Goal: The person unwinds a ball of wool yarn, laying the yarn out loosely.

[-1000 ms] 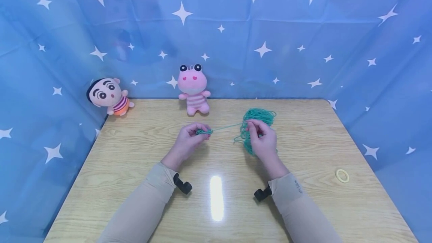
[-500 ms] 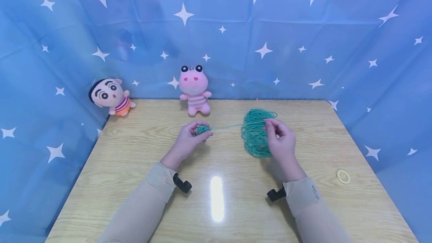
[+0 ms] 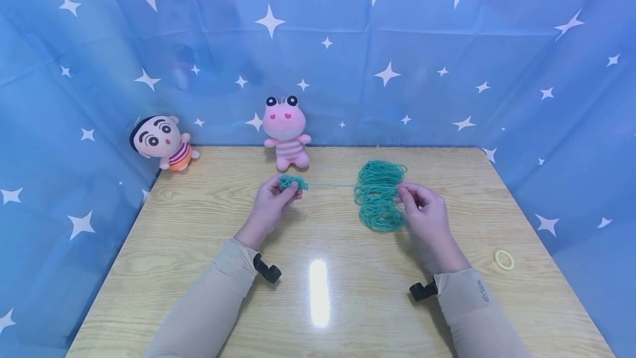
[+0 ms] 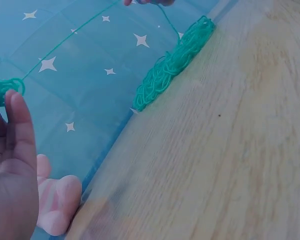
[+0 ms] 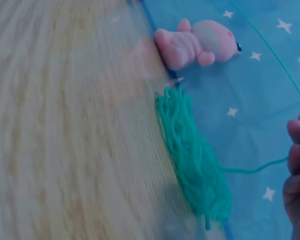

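My left hand [image 3: 270,200] holds a small wound bundle of green yarn [image 3: 293,182] between thumb and fingers, raised over the table. From that bundle a single strand [image 3: 330,185] runs nearly straight to the right. My right hand [image 3: 427,209] pinches this strand between thumb and fingertips, at the right side of a larger loose pile of green yarn [image 3: 380,217] lying in loops on the table. In the right wrist view, the yarn pile [image 5: 195,165] has a strand rising from it to the fingers [image 5: 296,160] of the right hand.
A pink plush toy [image 3: 285,131] sits at the table's back edge, behind the left hand. Another plush toy [image 3: 164,142] with black hair leans at the back left corner. A pale yellow ring [image 3: 504,259] lies on the wooden table [image 3: 358,303] at the right. A starry blue curtain [image 3: 338,10] surrounds it.
My right hand has moved right across the yarn pile, drawing the strand out longer. My left hand has shifted slightly left and up, and the bundle has turned in its fingers.
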### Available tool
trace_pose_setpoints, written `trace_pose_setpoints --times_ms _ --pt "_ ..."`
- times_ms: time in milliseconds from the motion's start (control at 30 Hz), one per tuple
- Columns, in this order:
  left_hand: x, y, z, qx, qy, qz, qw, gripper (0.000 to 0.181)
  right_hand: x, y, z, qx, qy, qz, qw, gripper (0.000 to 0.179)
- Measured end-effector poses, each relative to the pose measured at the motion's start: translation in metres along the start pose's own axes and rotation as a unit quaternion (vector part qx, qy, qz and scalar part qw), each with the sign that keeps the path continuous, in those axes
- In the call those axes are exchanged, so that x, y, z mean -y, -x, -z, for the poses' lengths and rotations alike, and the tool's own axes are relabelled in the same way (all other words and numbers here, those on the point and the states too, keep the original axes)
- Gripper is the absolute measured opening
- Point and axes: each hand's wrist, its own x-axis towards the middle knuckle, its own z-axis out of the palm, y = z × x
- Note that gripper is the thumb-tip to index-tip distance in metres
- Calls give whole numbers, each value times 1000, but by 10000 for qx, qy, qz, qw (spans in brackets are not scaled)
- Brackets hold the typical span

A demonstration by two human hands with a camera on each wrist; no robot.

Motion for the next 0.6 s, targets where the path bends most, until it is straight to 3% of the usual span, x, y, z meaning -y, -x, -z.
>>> trace_pose_setpoints --times_ms 333,433,600 --pt "-2 -1 3 -148 814 -107 9965 18 -10 0 12 615 771 -480 9940 29" --pt "-2 -1 3 -77 903 -151 9958 23 -9 -1 18 1086 1281 -635 9838 30" --pt "-2 0 2 261 682 -128 9972 33 -5 -2 20 2062 2026 -630 9552 27"
